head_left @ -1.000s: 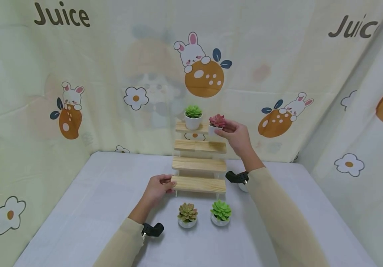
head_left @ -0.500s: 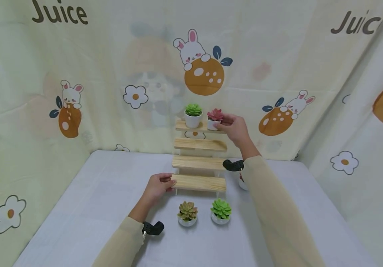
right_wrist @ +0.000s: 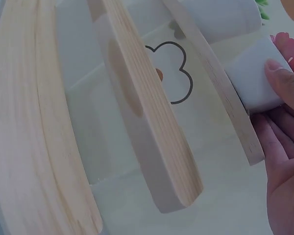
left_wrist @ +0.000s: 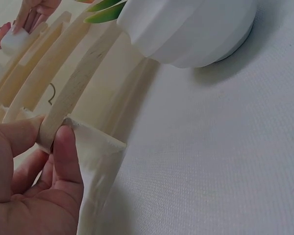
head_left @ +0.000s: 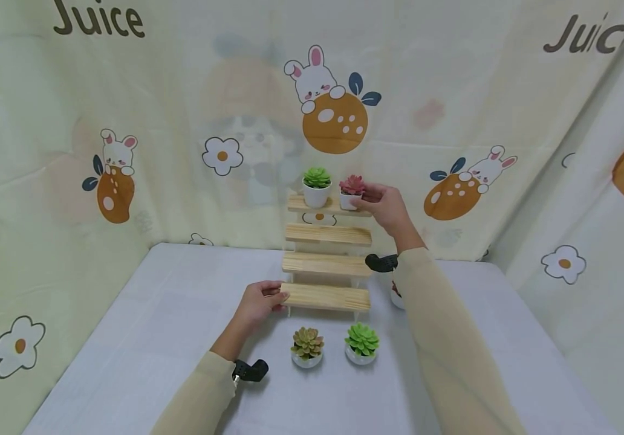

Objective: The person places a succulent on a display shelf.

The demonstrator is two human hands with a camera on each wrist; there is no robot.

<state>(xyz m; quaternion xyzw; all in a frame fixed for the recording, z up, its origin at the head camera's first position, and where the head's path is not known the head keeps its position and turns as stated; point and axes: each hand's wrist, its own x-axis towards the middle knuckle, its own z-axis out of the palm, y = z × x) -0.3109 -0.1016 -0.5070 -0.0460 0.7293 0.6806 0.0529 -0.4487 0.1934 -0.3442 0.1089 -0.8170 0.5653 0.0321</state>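
Note:
A stepped wooden display stand (head_left: 327, 264) has several plank shelves one above another. On its top shelf stands a white pot with a green succulent (head_left: 317, 187). Beside it, at the right end of that shelf, is a white pot with a red succulent (head_left: 352, 192). My right hand (head_left: 385, 208) holds this red one, thumb on the pot's side, and the pot's base sits on the plank in the right wrist view. My left hand (head_left: 257, 306) pinches the left end of the lowest shelf (left_wrist: 73, 88) between thumb and fingers.
In front of the stand, a brownish succulent (head_left: 307, 348) and a bright green succulent (head_left: 362, 343) sit on the table in white pots. Another potted plant (head_left: 397, 297) is partly hidden behind my right sleeve. A printed curtain (head_left: 181, 90) hangs behind the table.
The red succulent moved slightly left and came down onto the top shelf in my right hand, then stayed there. My left hand has kept its grip on the lowest shelf.

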